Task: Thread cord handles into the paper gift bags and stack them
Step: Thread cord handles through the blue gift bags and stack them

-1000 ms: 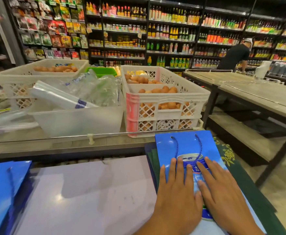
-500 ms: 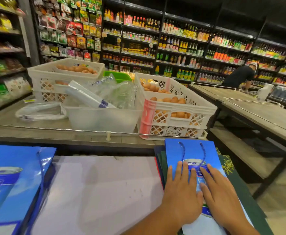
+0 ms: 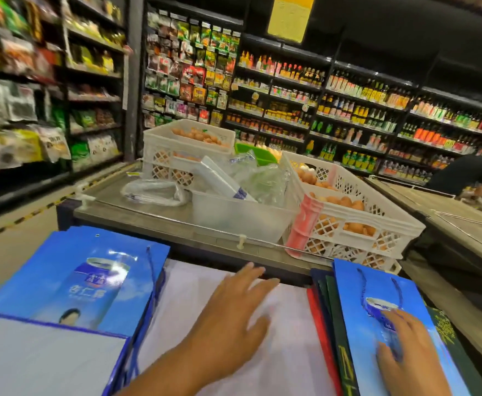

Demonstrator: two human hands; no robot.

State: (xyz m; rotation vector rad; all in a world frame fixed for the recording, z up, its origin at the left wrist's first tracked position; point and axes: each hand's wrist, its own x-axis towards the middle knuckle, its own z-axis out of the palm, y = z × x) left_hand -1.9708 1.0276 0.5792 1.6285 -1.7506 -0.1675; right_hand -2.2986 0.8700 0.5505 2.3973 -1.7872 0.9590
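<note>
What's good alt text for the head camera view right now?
A person's right hand rests flat on a blue gift bag topping a stack, while the left hand hovers open over the white tabletop. More blue bags lie left; egg crates sit behind.

Two hands [image 3: 228, 315], two stacks of blue gift bags [image 3: 71, 284], two white egg crates [image 3: 348, 212], one clear tub [image 3: 234, 215]

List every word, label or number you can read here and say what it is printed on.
Left blue gift bag: Chinese characters under a can picture, too blurred to quote.
Green bag on the right: gold print, unreadable.
Dark green bag edge: gold lettering, unreadable.
Yellow hanging sign: blurred.
Shelf labels: too small.
</note>
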